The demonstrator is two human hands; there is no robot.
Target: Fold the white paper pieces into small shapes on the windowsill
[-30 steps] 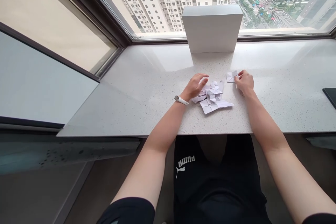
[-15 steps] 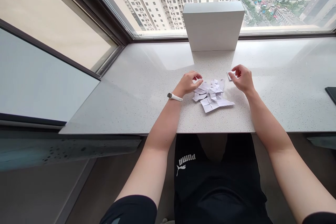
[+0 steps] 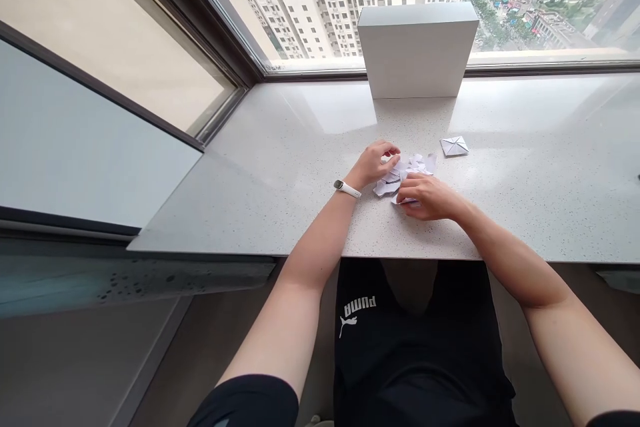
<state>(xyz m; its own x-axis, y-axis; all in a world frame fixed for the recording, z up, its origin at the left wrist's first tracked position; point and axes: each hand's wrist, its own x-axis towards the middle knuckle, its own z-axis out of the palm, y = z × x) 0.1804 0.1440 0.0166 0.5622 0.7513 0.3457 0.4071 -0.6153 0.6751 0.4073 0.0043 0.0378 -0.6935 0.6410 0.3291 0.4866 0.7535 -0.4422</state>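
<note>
A pile of creased white paper pieces (image 3: 387, 187) lies on the pale speckled counter, partly covered by my hands. My left hand (image 3: 375, 163), with a white wristband at the wrist, rests at the pile's left edge; its fingers are curved, the thumb apart from them, and nothing shows in its grasp. Over the front of the pile, my right hand (image 3: 425, 197) has its fingers closed around a piece of paper, most of which the hand hides. A flat folded paper square (image 3: 455, 146) with crossing creases lies apart, behind and to the right of the pile.
A plain white box (image 3: 417, 60) stands upright at the back of the counter (image 3: 280, 173), against the window. Window frames border the counter at the back and left. The counter's front edge runs just above my lap.
My right hand has left the folded paper square and moved left and toward me onto the pile's front piece. The left hand stays beside the pile. The view has shifted slightly.
</note>
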